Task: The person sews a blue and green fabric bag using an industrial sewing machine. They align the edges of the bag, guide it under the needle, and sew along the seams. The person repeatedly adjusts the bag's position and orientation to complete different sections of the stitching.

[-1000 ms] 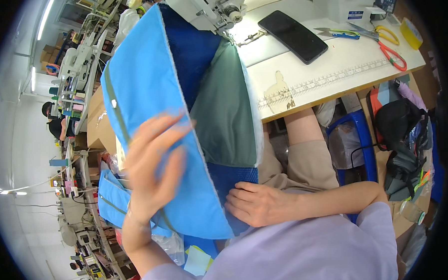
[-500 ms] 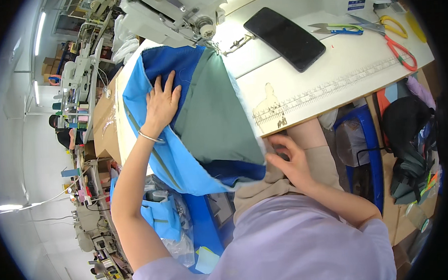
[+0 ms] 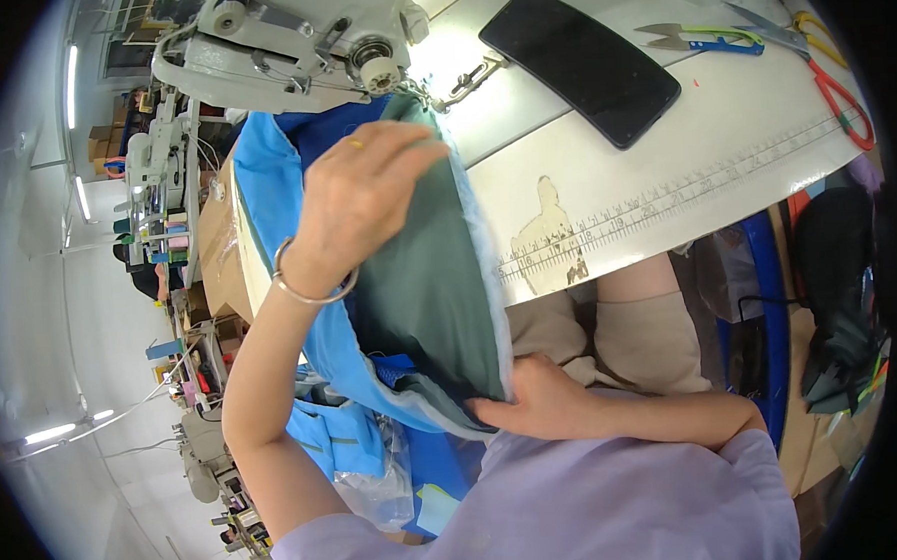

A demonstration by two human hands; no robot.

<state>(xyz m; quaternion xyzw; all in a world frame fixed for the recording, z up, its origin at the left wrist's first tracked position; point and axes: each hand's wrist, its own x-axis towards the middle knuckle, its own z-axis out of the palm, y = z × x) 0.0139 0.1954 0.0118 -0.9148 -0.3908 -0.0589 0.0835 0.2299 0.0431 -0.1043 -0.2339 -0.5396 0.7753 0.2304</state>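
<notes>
A fabric piece (image 3: pixel 424 281), grey-green in the middle with bright blue sides and dark blue inside, runs from under the sewing machine head (image 3: pixel 374 68) down to my lap. A pale raw edge follows its right side. My left hand (image 3: pixel 360 199), with a bangle at the wrist, hovers over the upper part of the fabric near the needle area. Its fingers are bent, a little apart and slightly blurred, and nothing shows in them. At the lower corner, my right hand (image 3: pixel 539 401) grips the fabric edge, thumb on top and the other fingers mostly hidden.
On the white table (image 3: pixel 665 190), marked with a printed ruler, lie a black phone (image 3: pixel 579 64), thread snips (image 3: pixel 708 38) and red-handled scissors (image 3: pixel 841 103). Blue fabric pieces (image 3: pixel 340 435) and clear plastic hang at lower left. A blue stool or frame (image 3: pixel 765 306) stands at right beside dark bags.
My left hand has lifted off the blue side and moved right, toward the needle. My right hand, previously beside the fabric, has moved down-left and taken hold of its lower corner.
</notes>
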